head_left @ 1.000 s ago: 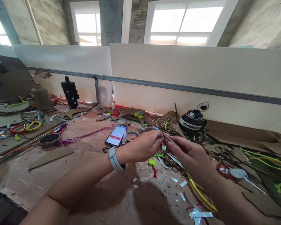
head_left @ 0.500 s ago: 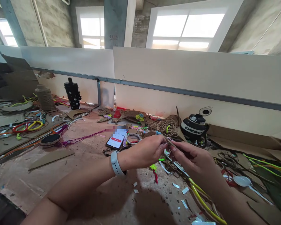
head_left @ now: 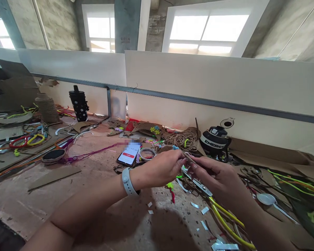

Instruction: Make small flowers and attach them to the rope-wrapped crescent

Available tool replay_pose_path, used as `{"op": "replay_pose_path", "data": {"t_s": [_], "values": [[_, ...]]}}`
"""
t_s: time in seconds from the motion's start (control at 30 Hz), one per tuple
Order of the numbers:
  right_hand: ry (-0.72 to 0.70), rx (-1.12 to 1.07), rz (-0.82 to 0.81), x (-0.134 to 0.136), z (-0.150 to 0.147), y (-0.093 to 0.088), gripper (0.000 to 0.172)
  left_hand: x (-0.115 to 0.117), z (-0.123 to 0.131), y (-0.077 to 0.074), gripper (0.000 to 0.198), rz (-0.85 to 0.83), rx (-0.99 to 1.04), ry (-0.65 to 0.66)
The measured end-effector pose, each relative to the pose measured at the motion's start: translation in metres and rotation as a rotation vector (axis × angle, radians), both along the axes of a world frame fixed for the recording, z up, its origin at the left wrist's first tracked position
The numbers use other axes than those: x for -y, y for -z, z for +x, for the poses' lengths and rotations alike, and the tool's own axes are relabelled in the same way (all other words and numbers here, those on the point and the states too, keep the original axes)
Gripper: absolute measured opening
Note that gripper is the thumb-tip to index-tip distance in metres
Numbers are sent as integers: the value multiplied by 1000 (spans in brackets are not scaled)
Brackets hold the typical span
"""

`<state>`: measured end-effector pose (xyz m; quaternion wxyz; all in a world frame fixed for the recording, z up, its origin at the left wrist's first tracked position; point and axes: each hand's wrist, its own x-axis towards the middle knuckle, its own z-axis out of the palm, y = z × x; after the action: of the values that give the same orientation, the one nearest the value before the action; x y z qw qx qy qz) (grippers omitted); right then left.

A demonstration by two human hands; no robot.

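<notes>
My left hand [head_left: 161, 168], with a pale watch band [head_left: 128, 180] on its wrist, pinches a thin strand of brown twine [head_left: 189, 158]. My right hand [head_left: 216, 174] closes its fingertips on the same strand, close beside the left fingertips. Most of the strand is hidden by the fingers. Under the right hand lie scissors [head_left: 201, 185] with yellow handles, partly covered by the hand and forearm. A yellow-green flower piece with a red tail [head_left: 172, 191] lies below my left hand. A phone [head_left: 129, 153] and a roll of tape [head_left: 147, 154] are just beyond the left wrist.
At the back are a coil of brown twine [head_left: 183, 137] and a black bottle [head_left: 214, 141] with its lid up. Farther left stand a dark tumbler [head_left: 79, 104] and a twine spool [head_left: 47, 108]. White scraps [head_left: 204, 210] and a cardboard strip [head_left: 54, 177] lie on the table.
The whole view has shifted slightly, with things appearing a little farther left. Both hands keep their pinch on the twine, with only slight finger movement.
</notes>
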<state>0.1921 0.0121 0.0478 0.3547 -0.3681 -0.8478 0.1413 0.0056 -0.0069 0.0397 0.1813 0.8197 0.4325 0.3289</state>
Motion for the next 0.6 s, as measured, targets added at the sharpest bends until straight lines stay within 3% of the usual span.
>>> {"op": "replay_pose_path", "data": {"t_s": [0.6], "values": [[49,35,-37,2,-1,1,33,0,0,-3,18,-31,20,28]]}}
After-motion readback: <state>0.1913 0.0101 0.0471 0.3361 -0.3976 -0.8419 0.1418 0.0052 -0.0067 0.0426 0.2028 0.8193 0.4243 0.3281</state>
